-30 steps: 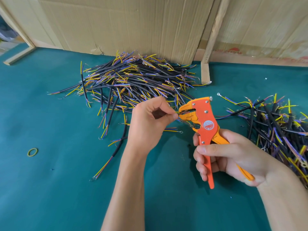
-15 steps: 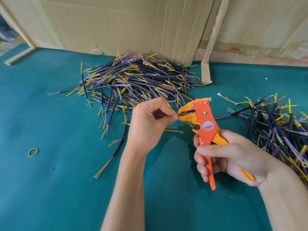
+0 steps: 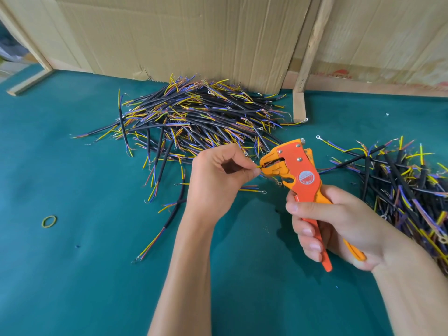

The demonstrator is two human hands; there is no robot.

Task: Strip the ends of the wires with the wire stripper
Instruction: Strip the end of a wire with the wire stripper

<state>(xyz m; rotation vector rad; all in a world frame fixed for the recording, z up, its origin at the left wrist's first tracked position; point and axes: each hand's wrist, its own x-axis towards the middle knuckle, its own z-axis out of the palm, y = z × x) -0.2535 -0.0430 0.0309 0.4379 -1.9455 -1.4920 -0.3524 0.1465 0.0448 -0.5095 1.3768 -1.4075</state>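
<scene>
My right hand point(image 3: 337, 225) grips the handles of an orange wire stripper point(image 3: 300, 175), its jaws pointing left. My left hand point(image 3: 215, 178) pinches a thin yellow wire point(image 3: 257, 167) between thumb and forefinger, and the wire's end sits in the stripper's jaws. The rest of that wire is hidden inside my fist. A big pile of black cables with yellow, blue and purple ends point(image 3: 198, 117) lies behind my hands. A second pile point(image 3: 407, 187) lies at the right.
The green felt table point(image 3: 72, 275) carries a yellow rubber band point(image 3: 49, 221) at the left and loose cables point(image 3: 167, 224) near my left wrist. Cardboard sheets point(image 3: 181, 32) and a wooden post point(image 3: 298, 103) stand along the back edge.
The stripper and my right hand have drifted slightly downward. My left hand keeps the wire end at the jaws.
</scene>
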